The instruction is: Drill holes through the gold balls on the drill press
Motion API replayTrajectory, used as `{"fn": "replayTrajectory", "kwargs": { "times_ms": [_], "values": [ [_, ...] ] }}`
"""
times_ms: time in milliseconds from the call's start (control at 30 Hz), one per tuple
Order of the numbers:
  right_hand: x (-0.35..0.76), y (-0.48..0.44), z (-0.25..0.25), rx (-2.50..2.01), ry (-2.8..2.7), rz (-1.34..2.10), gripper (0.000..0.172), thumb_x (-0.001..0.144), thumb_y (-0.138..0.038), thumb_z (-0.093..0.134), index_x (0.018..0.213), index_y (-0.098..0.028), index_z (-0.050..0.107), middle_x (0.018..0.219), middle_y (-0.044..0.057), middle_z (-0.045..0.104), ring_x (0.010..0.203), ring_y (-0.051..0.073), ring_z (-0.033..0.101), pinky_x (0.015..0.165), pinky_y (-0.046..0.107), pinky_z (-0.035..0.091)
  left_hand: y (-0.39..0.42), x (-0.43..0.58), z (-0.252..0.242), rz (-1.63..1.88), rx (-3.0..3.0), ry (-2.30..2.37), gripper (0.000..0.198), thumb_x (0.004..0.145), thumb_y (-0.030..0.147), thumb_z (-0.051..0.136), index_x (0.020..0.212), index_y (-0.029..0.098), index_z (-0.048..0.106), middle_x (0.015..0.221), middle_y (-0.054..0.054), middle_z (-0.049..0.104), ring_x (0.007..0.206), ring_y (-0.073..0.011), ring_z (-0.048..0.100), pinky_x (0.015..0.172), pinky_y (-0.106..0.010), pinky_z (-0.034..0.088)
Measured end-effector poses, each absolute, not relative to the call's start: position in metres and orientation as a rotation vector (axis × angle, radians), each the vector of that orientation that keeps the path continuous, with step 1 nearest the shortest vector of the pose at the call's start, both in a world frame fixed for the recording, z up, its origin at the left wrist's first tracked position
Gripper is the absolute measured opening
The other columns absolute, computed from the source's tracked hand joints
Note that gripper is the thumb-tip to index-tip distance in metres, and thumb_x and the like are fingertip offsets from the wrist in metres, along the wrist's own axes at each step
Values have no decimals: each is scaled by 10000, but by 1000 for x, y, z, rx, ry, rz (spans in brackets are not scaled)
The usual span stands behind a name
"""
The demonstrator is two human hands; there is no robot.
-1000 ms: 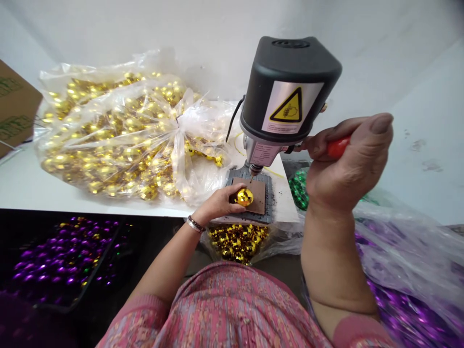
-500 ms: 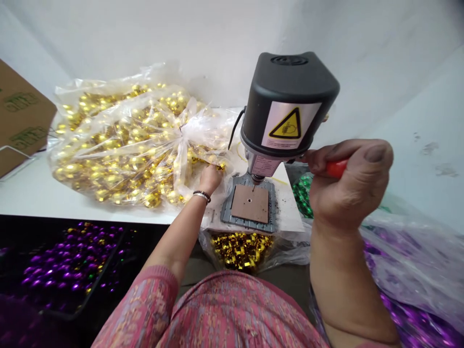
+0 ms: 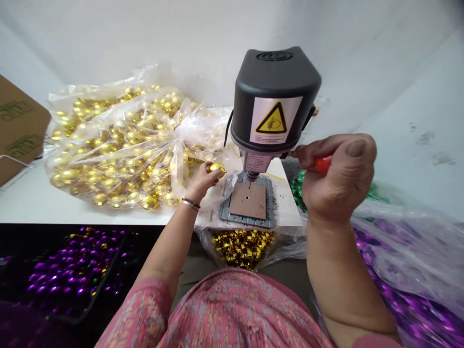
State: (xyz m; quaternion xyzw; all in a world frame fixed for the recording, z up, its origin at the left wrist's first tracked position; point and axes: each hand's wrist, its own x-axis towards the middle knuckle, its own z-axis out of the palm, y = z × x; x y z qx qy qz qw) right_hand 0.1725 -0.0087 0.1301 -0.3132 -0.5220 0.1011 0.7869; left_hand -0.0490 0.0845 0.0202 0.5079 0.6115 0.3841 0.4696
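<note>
A small bench drill with a black head and a yellow warning label stands on the white table. Under its bit lies a brown board with a hole, on a grey base. My left hand pinches a shiny gold ball at the mouth of a big clear bag of gold balls, just left of the drill. My right hand is closed round the drill's red lever handle.
A bag of faceted gold balls hangs below the table edge in front of me. Purple balls fill a dark tray lower left and a clear bag at right. Green balls lie behind my right hand. A cardboard box stands far left.
The gold ball that my left hand held on the board is gone from it. My left hand reached into the big bag and now holds a gold ball there. My right hand stayed on the lever.
</note>
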Motion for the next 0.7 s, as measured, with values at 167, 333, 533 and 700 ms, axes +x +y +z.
{"fn": "replayTrajectory", "kwargs": {
  "times_ms": [167, 333, 533, 700],
  "values": [
    [174, 0, 144, -693, -1130, 182, 431, 938, -562, 466, 710, -197, 493, 561, -58, 476, 524, 68, 506, 560, 279, 398, 41, -62, 31, 948, 769, 952, 286, 808, 358, 668, 1035, 190, 623, 918, -39, 696, 680, -99, 634, 592, -202, 476],
    [184, 30, 170, -718, -1131, 173, 502, 819, -660, 507, 668, -182, 478, 562, -63, 482, 515, 43, 497, 560, 251, 399, 16, -52, 28, 880, 701, 838, 446, 834, 479, 701, 1197, 237, 610, 1035, -69, 723, 818, -154, 692, 657, -246, 517],
    [192, 56, 185, -865, -1142, 173, 516, 809, -658, 447, 626, -174, 437, 518, -76, 454, 507, 17, 471, 590, 212, 414, 11, -41, 23, 806, 820, 913, 678, 737, 382, 809, 1344, 263, 532, 1037, -54, 720, 786, -146, 690, 616, -224, 471],
    [186, 54, 183, -812, -1113, 197, 557, 842, -702, 432, 635, -185, 421, 524, -81, 413, 525, 25, 465, 598, 201, 416, 13, -32, 23, 775, 1162, 1052, 570, 744, 395, 794, 1245, 176, 632, 932, -24, 696, 692, -96, 597, 575, -203, 412]
  ]
}}
